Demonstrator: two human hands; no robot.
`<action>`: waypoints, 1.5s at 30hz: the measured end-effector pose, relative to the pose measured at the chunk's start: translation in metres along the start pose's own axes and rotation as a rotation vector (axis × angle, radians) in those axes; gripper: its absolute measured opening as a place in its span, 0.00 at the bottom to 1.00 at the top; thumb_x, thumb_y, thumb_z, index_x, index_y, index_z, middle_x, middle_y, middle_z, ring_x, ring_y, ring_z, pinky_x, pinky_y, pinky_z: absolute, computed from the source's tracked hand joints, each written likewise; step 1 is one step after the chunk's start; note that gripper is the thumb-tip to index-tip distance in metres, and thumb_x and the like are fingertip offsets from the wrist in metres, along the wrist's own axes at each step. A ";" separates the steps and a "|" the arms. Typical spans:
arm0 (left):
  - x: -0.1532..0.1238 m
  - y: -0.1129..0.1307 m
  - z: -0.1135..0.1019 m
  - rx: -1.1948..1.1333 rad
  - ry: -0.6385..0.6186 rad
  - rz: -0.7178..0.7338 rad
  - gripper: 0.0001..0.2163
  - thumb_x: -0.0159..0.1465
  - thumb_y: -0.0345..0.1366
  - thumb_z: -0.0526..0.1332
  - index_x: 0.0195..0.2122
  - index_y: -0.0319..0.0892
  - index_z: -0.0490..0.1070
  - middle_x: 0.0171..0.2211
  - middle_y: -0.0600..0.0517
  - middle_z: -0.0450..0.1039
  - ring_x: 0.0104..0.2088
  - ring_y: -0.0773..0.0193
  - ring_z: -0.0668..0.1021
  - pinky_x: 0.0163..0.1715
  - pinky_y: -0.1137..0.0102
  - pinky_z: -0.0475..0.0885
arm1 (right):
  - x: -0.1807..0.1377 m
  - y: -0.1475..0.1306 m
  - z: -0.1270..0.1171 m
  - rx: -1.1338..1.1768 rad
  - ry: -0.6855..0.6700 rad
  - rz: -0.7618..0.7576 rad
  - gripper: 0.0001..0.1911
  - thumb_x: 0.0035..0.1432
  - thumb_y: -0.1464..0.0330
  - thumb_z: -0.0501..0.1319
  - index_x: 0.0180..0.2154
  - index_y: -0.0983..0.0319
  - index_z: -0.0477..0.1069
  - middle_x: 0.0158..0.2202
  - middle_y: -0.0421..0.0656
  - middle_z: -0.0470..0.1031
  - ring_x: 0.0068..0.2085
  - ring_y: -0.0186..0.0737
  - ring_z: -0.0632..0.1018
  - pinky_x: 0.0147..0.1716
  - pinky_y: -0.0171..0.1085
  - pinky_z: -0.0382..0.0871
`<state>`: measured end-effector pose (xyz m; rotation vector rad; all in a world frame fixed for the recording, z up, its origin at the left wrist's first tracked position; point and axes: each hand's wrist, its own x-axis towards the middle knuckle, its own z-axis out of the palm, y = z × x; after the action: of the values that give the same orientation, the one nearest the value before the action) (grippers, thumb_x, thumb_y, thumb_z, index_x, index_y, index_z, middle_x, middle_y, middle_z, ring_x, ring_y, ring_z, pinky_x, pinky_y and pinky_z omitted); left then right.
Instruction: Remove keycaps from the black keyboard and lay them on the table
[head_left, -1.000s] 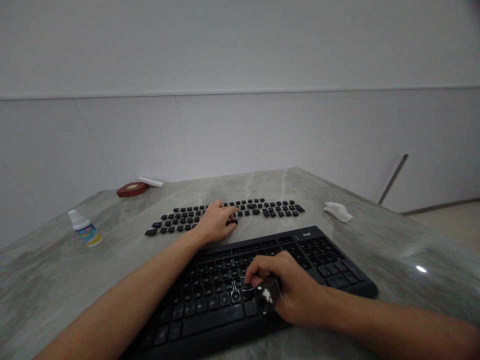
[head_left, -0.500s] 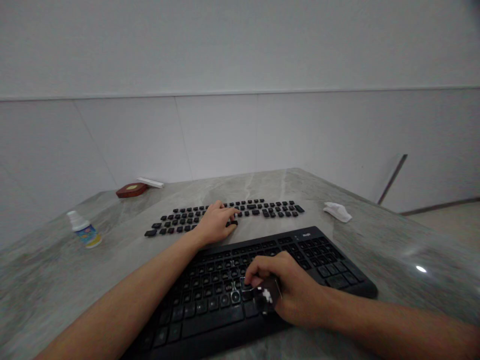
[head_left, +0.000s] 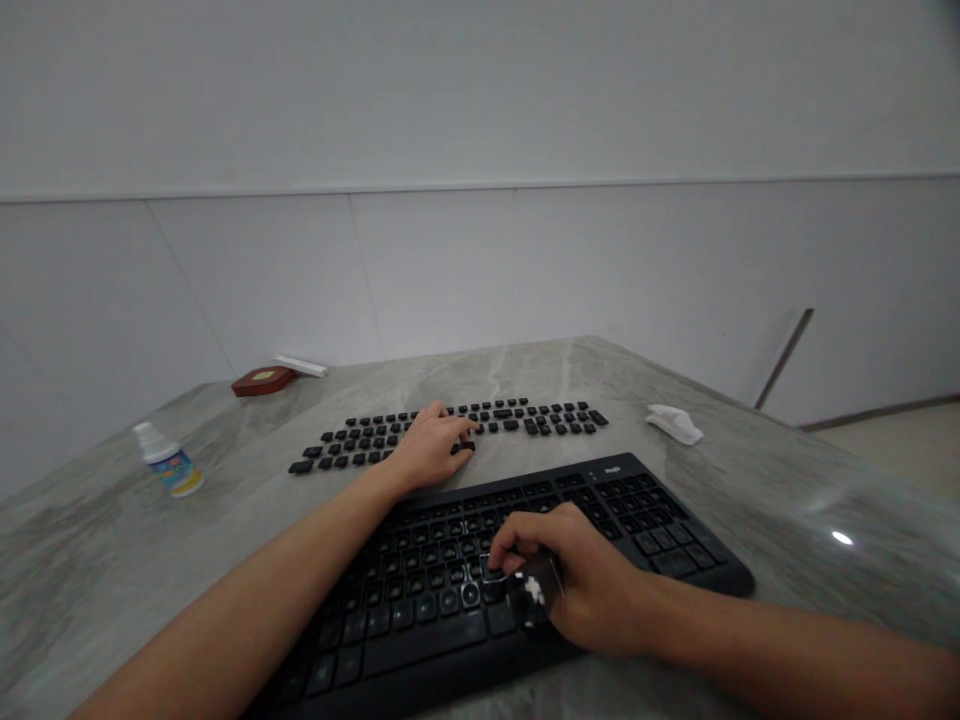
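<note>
**Kbd on surface, caps laid out behind it, both hands busy**

- Surface (head_left: 787, 480): grey stone-look top, takes up the whole lower half of the view. White wall runs behind its far edge.
- Keyboard (head_left: 652, 520): black, full-size, flat near the front edge at about centre, right end angled slightly toward the far edge. Several spots in the mid section look capless, with round stems showing.
- Loose keycaps (head_left: 555, 417): black, set in rows in kbd-like layout, just behind the kbd toward the far edge. Not touching the kbd.
- Left hand (head_left: 431, 445): palm down on the middle of the keycap rows, fingers curled, thumb and index at a cap on the row nearest the kbd. Can't tell if it's pinching a cap or just resting.
- Right hand (head_left: 577, 580): over the kbd's mid section, closed around the puller tool, fingertips bent down to the keys.
- Bottle (head_left: 169, 462): small, white cap, coloured label, upright near the left edge, well apart from the caps.
- Red-brown flat piece (head_left: 261, 380): far-left corner.
- Tissue (head_left: 675, 423): white, crumpled, toward the right edge, beside the right end of the cap rows but apart from them.
- White strip (head_left: 300, 365): just beside the red-brown piece, at the far edge.
- Puller tool (head_left: 534, 592): small, dark, white mark on its body, held in the right hand. Thin wire loop at its tip sits on a key in the kbd's mid rows.
</note>
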<state>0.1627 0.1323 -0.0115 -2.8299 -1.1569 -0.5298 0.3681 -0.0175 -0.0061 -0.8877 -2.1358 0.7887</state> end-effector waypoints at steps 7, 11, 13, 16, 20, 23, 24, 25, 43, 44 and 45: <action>-0.001 0.001 0.002 0.016 0.018 0.029 0.17 0.61 0.32 0.64 0.52 0.40 0.74 0.40 0.48 0.80 0.44 0.51 0.71 0.47 0.58 0.67 | 0.001 0.000 -0.002 0.041 0.041 0.069 0.11 0.47 0.77 0.56 0.32 0.63 0.75 0.23 0.38 0.72 0.24 0.32 0.69 0.25 0.32 0.59; -0.001 0.001 0.000 0.068 0.157 0.069 0.16 0.62 0.35 0.63 0.51 0.39 0.73 0.41 0.45 0.77 0.43 0.52 0.72 0.47 0.57 0.68 | 0.010 0.003 -0.023 0.182 0.207 0.231 0.08 0.53 0.67 0.58 0.32 0.63 0.74 0.19 0.37 0.66 0.21 0.33 0.65 0.22 0.33 0.58; -0.001 0.001 -0.003 0.092 0.295 0.102 0.13 0.64 0.34 0.61 0.49 0.38 0.73 0.41 0.44 0.75 0.41 0.54 0.72 0.46 0.58 0.69 | 0.016 0.008 -0.042 0.289 0.340 0.366 0.09 0.51 0.64 0.59 0.33 0.63 0.73 0.15 0.33 0.59 0.18 0.31 0.61 0.19 0.33 0.54; 0.000 0.009 -0.008 0.088 0.435 0.171 0.09 0.66 0.32 0.57 0.45 0.37 0.74 0.37 0.44 0.75 0.38 0.56 0.72 0.43 0.60 0.70 | 0.022 0.019 -0.072 0.302 0.612 0.481 0.09 0.47 0.66 0.61 0.31 0.64 0.72 0.14 0.32 0.57 0.17 0.30 0.60 0.19 0.32 0.52; -0.013 0.051 -0.018 0.006 0.313 0.181 0.09 0.66 0.30 0.56 0.42 0.37 0.75 0.38 0.44 0.75 0.41 0.55 0.73 0.45 0.58 0.72 | 0.025 0.037 -0.100 0.321 0.736 0.687 0.04 0.45 0.73 0.59 0.28 0.64 0.71 0.13 0.33 0.57 0.18 0.31 0.61 0.21 0.33 0.59; -0.042 0.100 -0.032 -0.079 0.073 0.053 0.19 0.63 0.41 0.63 0.52 0.37 0.72 0.48 0.40 0.73 0.49 0.48 0.73 0.52 0.52 0.71 | 0.024 0.046 -0.109 0.353 0.659 0.789 0.06 0.45 0.75 0.58 0.29 0.64 0.71 0.12 0.33 0.56 0.18 0.32 0.63 0.21 0.32 0.59; -0.054 0.114 -0.037 -0.102 -0.012 0.035 0.27 0.61 0.47 0.65 0.57 0.37 0.69 0.53 0.38 0.70 0.53 0.45 0.72 0.53 0.50 0.71 | 0.024 0.049 -0.110 0.369 0.618 0.815 0.06 0.46 0.75 0.58 0.29 0.64 0.71 0.12 0.33 0.56 0.18 0.33 0.64 0.20 0.32 0.58; -0.066 0.126 -0.041 -0.111 -0.095 0.034 0.35 0.57 0.52 0.66 0.61 0.37 0.64 0.59 0.35 0.66 0.57 0.42 0.69 0.56 0.48 0.69 | 0.023 0.050 -0.110 0.386 0.576 0.838 0.05 0.46 0.75 0.58 0.29 0.65 0.72 0.11 0.33 0.55 0.18 0.33 0.64 0.20 0.32 0.58; -0.112 0.140 -0.003 0.181 -0.049 0.139 0.29 0.61 0.51 0.65 0.55 0.33 0.72 0.56 0.33 0.71 0.54 0.38 0.73 0.51 0.50 0.73 | 0.014 0.039 -0.078 0.133 0.440 0.761 0.07 0.46 0.72 0.59 0.31 0.64 0.74 0.14 0.33 0.61 0.20 0.35 0.64 0.26 0.36 0.56; -0.111 0.141 -0.005 0.181 -0.083 0.139 0.29 0.61 0.50 0.65 0.55 0.32 0.71 0.56 0.33 0.71 0.54 0.38 0.73 0.51 0.50 0.73 | 0.014 0.038 -0.079 0.126 0.425 0.761 0.07 0.46 0.72 0.60 0.30 0.64 0.74 0.14 0.33 0.61 0.20 0.34 0.64 0.26 0.36 0.56; -0.111 0.142 -0.007 0.178 -0.114 0.138 0.28 0.61 0.49 0.66 0.55 0.31 0.71 0.56 0.32 0.70 0.53 0.38 0.73 0.50 0.50 0.73 | 0.014 0.038 -0.079 0.129 0.412 0.765 0.06 0.45 0.72 0.60 0.30 0.64 0.73 0.14 0.33 0.61 0.20 0.34 0.64 0.26 0.36 0.55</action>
<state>0.1845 -0.0462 -0.0279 -2.7886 -0.9608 -0.2462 0.4348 0.0359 0.0174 -1.6635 -1.3516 0.9800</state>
